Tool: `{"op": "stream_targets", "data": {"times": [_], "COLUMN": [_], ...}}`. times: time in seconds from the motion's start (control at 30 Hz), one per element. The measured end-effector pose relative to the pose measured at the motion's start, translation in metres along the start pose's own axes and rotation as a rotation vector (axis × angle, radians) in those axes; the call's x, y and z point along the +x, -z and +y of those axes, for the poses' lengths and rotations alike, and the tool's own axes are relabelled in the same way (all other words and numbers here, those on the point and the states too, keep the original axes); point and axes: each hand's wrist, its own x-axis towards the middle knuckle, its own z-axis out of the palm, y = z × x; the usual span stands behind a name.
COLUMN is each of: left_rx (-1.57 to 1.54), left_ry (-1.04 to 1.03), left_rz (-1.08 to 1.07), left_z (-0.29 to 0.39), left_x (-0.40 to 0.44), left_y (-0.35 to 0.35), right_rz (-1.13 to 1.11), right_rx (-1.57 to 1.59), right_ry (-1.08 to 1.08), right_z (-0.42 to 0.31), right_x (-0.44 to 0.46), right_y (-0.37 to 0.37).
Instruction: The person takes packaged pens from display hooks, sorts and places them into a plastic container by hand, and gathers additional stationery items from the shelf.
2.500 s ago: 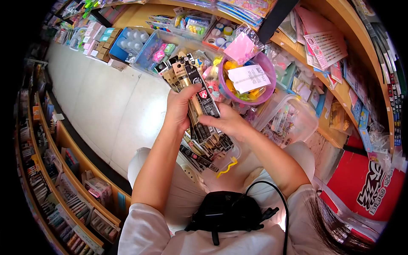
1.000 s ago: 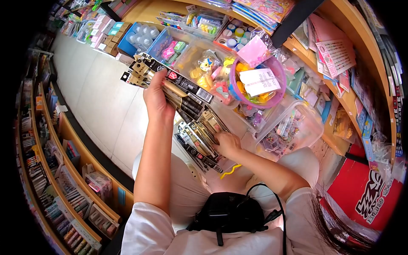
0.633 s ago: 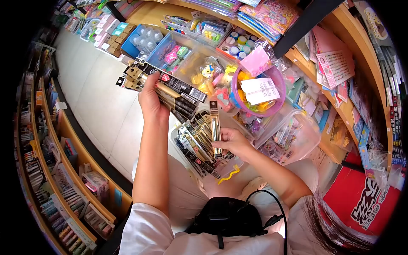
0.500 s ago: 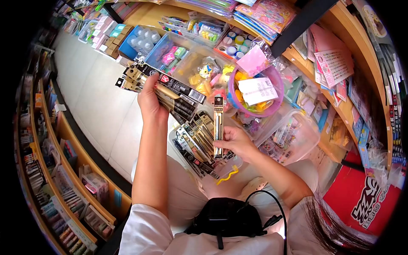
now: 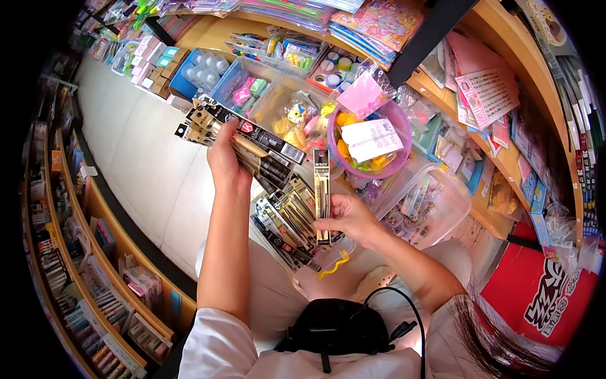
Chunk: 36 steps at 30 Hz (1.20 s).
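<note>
My left hand [image 5: 228, 158] is closed around a fanned bundle of slim black-and-gold packets [image 5: 262, 155], some with barcodes showing. Between the thumb and fingers of my right hand [image 5: 349, 219] is one slim packet [image 5: 322, 183], held nearly upright; it looks like a pack of pen refills, but I cannot be sure. Below both hands, a clear plastic box [image 5: 333, 254] over my lap holds several more packets [image 5: 287, 218] of a similar look. A yellow wavy strip [image 5: 334, 265] lies at its near edge.
A purple basket [image 5: 405, 148] with yellow items and a white paper stands ahead, beside a clear bin [image 5: 457, 202]. Blue bins [image 5: 218, 95] and small boxes line the low shelf. Curved shelving [image 5: 120, 271] is on my left, a red box [image 5: 530, 284] on my right.
The single packet in my right hand has moved slightly down, towards me. My left hand still grips the bundle. The shelf and bins have shifted slightly left in view.
</note>
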Motion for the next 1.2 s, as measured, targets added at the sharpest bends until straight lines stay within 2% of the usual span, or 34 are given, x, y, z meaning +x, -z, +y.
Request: {"op": "stream_targets", "data": {"times": [0.53,1.2], "left_rx": [0.009,-0.011], "left_ry": [0.009,-0.005], "left_rz": [0.007,0.004], "left_z": [-0.005,-0.009], "left_x": [-0.004,-0.009], "left_y": [-0.006,-0.013], "right_rz": [-0.033,0.065], "right_rx": [0.005,-0.11], "right_ry": [0.067,0.153], "right_z": [0.004,0.009], "right_x": [-0.006,-0.01], "right_y": [-0.001,-0.002]}}
